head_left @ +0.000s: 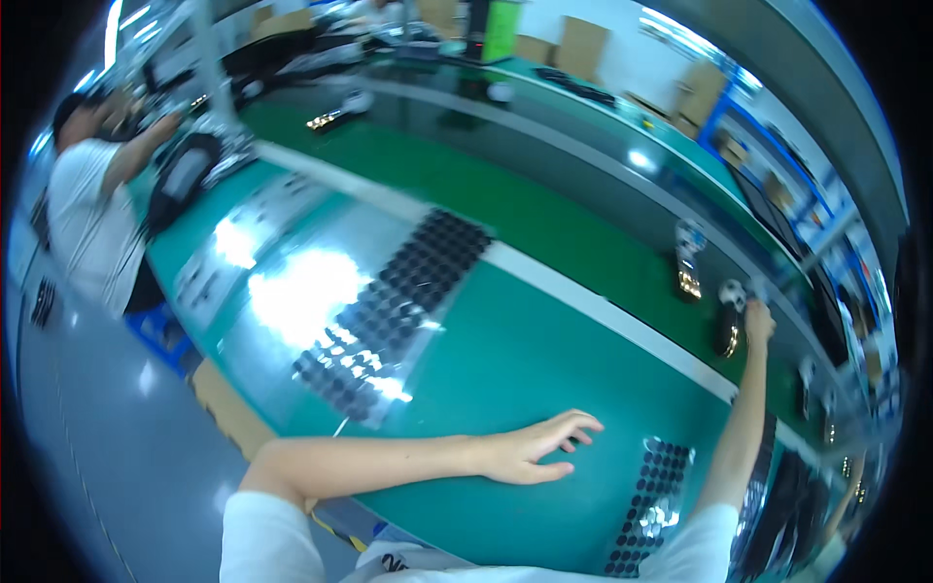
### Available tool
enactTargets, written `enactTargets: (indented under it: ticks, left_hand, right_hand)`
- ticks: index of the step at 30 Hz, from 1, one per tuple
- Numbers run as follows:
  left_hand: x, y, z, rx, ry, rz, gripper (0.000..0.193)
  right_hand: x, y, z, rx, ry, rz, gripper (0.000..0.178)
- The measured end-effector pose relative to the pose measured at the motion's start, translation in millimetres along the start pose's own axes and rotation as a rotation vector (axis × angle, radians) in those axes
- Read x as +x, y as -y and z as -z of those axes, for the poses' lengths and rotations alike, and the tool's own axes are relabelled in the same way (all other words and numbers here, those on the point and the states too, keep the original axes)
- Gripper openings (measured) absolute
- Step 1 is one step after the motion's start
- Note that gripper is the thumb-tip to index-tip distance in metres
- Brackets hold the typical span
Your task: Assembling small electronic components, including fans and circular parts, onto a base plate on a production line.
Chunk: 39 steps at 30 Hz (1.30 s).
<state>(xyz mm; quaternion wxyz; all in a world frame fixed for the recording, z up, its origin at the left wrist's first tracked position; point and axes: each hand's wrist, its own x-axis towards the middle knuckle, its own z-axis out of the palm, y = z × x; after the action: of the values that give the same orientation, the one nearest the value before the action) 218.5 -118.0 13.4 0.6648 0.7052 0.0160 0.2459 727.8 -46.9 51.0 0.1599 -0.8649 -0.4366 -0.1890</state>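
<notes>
My left hand (pixel 539 450) hovers over the green table, fingers spread and holding nothing. My right arm reaches far out to the belt on the right. There my right hand (pixel 760 323) is beside a dark device (pixel 729 325) with a round white-and-black head and a shiny gold end; whether it touches the device is unclear. Its fingers are small and blurred, so their grip does not show. Farther along the belt lies a similar device (pixel 688 270) with a pale head and gold end. A clear sheet of black round pads (pixel 653 496) lies between my forearms.
A large sheet with rows of black round pads (pixel 389 301) covers the table's left part, under strong glare. A pale rail (pixel 603 313) divides the table from the green belt (pixel 544 228). Another device (pixel 335 115) lies far up the belt. A person (pixel 92 209) works at the left.
</notes>
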Motion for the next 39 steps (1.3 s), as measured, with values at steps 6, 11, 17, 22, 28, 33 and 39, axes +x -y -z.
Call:
enactTargets:
  ticks: [6,11,17,22,28,33,39]
  left_hand:
    - [5.6,4.5,-3.4,0.024,0.058,-0.050,0.051]
    - [6.3,4.6,-4.0,0.049,0.058,-0.065,0.048]
    - [3.9,1.8,-4.8,0.075,0.118,-0.081,0.048]
    - [0.8,4.5,-4.3,0.110,0.113,-0.086,0.045]
    - [3.6,-6.2,-6.5,0.150,0.032,-0.200,0.031]
    - [-33.7,-95.3,36.8,0.375,-0.319,-0.430,0.025]
    - [-190.4,-126.8,234.2,1.586,-0.903,-0.153,0.035]
  right_hand:
    - [11.0,61.7,-35.0,-0.120,-0.226,0.108,0.036]
    - [-3.2,137.0,-7.3,-0.296,0.137,-0.071,0.061]
    - [-17.5,120.0,21.8,-0.239,0.290,-0.288,0.062]
    - [-72.6,171.1,87.0,-0.021,0.482,-0.090,0.057]
    - [-153.6,163.7,134.9,0.292,0.807,0.053,0.050]
    - [-260.5,215.8,192.7,0.082,0.596,0.222,0.047]
    - [-327.6,204.6,215.7,0.090,0.565,0.251,0.051]
